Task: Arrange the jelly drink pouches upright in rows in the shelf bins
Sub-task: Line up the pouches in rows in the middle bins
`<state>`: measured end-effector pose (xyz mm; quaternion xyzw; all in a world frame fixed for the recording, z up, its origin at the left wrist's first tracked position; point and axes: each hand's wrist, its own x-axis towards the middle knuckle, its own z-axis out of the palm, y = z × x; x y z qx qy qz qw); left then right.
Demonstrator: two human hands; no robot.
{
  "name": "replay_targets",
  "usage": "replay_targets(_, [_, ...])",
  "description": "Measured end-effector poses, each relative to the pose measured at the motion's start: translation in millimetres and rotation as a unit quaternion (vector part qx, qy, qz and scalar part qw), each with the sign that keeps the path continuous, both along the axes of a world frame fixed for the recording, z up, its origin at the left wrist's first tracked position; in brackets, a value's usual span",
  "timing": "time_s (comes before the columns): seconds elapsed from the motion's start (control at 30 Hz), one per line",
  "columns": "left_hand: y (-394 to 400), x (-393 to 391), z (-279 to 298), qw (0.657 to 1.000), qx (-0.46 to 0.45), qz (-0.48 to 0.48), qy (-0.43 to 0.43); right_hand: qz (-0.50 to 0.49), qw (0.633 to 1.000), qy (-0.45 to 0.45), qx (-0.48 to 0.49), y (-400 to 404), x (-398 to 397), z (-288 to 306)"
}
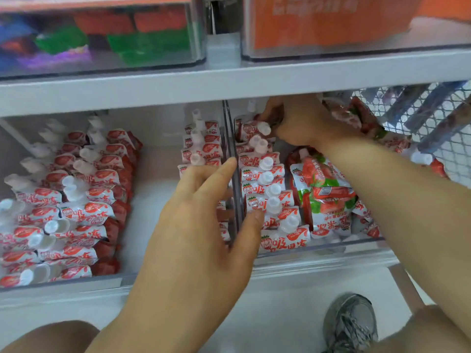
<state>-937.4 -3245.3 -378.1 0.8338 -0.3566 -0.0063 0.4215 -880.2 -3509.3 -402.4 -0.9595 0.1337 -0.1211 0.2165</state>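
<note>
Left bin [76, 278]: pouches in rows, mostly upright. Our left hand [204, 225] open, fingers spread, holding nothing, thumb & fingers straddling clear divider [235, 179]. Right bin [318, 247]: upright row [265, 189] beside divider, loose pile [323, 194] lying flat next to it. Our right hand [298, 123] at back, fingers curled on pouch cap [263, 129]; grip w/ cap partly hidden. Risk, we judge: forearm brushes pile, or row dominoes if left hand lets go.

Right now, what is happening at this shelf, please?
A person is stocking strawberry jelly pouches. The right hand reaches to the back of the right bin, at a pouch in the upright row. The left hand rests open on the clear divider. Several loose pouches lie flat beside the row.
</note>
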Motion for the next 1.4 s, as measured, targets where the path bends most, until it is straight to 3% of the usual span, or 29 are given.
replay_targets(0.3, [-7.9, -8.3, 0.7, 0.998, 0.044, 0.022, -0.044, 0.064, 0.992, 0.112, -0.009, 4.2, 0.9, -1.9])
replay_targets(0.43, [-7.6, -10.6, 0.5, 0.998, 0.044, 0.022, -0.039, 0.055, 0.979, 0.109, 0.163, -6.9, -18.2, 3.8])
replay_targets(0.6, [-6.6, -8.6, 2.0, 0.998, 0.036, 0.025, -0.036, -0.055, 0.948, 0.076, 0.305, -5.9, -19.3, -2.4])
replay_targets(0.7, [-7.6, -7.9, 1.3, 0.998, 0.035, 0.031, -0.043, -0.045, 0.976, 0.097, 0.188, 1.4, -7.8, -13.1])
replay_targets(0.83, [-13.7, -10.7, -2.9, 0.996, 0.044, 0.041, -0.062, -0.071, 0.967, 0.119, 0.214, 6.0, -3.5, -13.9])
replay_targets(1.03, [-15.0, -15.9, -6.0, 0.994, 0.052, 0.056, -0.075, -0.028, 0.984, 0.102, 0.143, 12.9, -31.0, 6.1])
replay_targets(1.17, [-15.6, -27.7, 7.5, 0.992, 0.016, 0.044, -0.121, -0.05, 0.999, -0.016, 0.0, -0.2, -105.3, 45.9])
replay_targets(1.2, [-20.8, -29.8, 12.4, 0.989, 0.009, 0.02, -0.143, -0.045, 0.999, -0.008, -0.01, -4.5, -128.3, 50.4])
replay_targets(1.3, [-52.1, -27.8, 24.2, 0.977, 0.084, -0.098, -0.169, -0.023, 0.983, 0.18, -0.034, -9.4, -181.0, 43.6])
replay_targets(1.4, [-99.6, -15.9, 23.8, 0.95, 0.203, -0.17, -0.165, -0.028, 0.976, 0.212, -0.028, -8.2, -198.0, 35.2])
